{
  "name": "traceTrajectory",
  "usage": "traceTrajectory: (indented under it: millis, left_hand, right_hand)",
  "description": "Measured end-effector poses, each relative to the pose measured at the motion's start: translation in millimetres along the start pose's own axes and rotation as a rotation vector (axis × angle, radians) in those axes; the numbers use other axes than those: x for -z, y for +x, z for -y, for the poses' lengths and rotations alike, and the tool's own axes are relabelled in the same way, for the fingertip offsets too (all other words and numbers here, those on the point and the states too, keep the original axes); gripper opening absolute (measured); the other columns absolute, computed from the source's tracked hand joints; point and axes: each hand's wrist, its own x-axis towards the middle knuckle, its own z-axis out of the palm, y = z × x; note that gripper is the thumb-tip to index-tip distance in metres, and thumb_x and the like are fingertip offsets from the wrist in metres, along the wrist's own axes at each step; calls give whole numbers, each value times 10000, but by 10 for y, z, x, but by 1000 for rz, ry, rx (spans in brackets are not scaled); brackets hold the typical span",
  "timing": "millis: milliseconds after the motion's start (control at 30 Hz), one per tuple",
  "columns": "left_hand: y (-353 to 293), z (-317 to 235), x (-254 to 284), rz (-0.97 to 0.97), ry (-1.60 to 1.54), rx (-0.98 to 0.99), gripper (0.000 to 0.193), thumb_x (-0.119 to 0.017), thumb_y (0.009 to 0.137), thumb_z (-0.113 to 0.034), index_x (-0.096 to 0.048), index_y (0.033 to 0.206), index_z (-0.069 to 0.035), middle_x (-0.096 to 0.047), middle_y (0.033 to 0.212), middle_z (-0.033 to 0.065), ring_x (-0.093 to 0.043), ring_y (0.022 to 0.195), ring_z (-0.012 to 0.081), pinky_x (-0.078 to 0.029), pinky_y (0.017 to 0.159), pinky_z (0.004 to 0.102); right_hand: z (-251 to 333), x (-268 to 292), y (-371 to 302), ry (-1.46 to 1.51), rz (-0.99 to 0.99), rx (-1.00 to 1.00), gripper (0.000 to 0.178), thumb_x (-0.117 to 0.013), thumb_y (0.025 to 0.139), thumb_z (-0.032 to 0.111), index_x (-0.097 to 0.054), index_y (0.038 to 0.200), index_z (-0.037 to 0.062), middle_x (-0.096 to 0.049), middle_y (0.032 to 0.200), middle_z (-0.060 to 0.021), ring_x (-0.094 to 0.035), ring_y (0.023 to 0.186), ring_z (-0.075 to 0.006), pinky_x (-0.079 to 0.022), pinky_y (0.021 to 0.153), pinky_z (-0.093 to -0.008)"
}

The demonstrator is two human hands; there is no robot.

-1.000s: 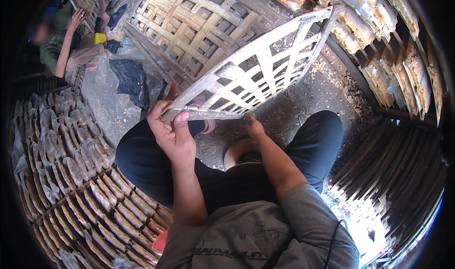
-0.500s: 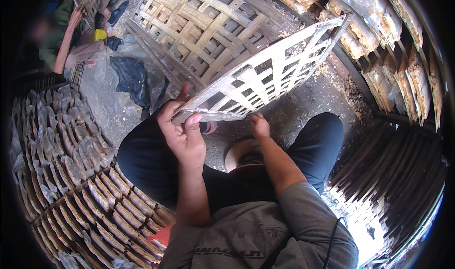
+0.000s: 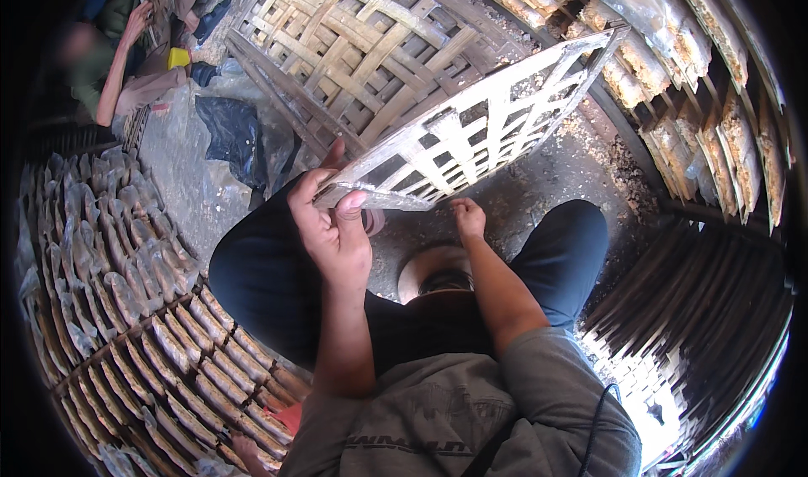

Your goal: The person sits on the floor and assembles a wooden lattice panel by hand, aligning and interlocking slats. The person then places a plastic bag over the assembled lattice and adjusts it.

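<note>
1. The left hand point(image 3: 337, 237) grips the near left corner of a pale lattice panel point(image 3: 459, 140), thumb on the near side, fingers closed around its frame.
2. The panel is held tilted above the floor point(image 3: 526, 208), in front of the person's knees, its far corner pointing up and right.
3. The right hand point(image 3: 470, 220) is near the panel's lower edge with fingers curled; whether they touch or grip anything, I cannot tell.
4. Just beyond the panel lies a woven slatted tray point(image 3: 362, 52).
5. Rows of crusty slabs point(image 3: 673, 48) fill the upper right; more slabs point(image 3: 181, 338) stand at lower left.
6. At upper left, a co-worker's hand point(image 3: 137, 23) touches another panel point(image 3: 155, 6).
</note>
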Motion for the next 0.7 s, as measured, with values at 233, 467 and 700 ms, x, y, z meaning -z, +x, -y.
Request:
traceTrajectory:
  millis: [233, 467, 700]
  left_hand:
    - [-9, -122, -33, 12, 48, 53, 378, -609, 967, -145, -423, 1243, 33, -550, 1138, 130, -559, 1016, 179, -425, 939, 307]
    - [-59, -65, 19, -10, 75, 41, 376, -621, 958, -131, -430, 1238, 30, -525, 1114, 112, -542, 981, 162, -426, 898, 298]
    - [-110, -92, 55, 20, 101, 24, 389, -626, 953, -130, -425, 1239, 42, -532, 1138, 146, -559, 1012, 197, -441, 911, 317]
  right_hand:
    - [-76, -148, -40, 25, 309, 83, 283, -588, 866, 113, -666, 1136, 80, -676, 807, -72, -615, 726, -132, -490, 687, -286]
    - [364, 62, -187, -455, 417, 97, 405, -538, 873, 190, -567, 1274, 152, -688, 992, -192, -665, 946, -340, -517, 841, -432]
    - [582, 23, -138, -732, 531, 104, 465, -478, 864, 146, -501, 1328, 128, -648, 1141, -224, -611, 1103, -375, -498, 925, -452]
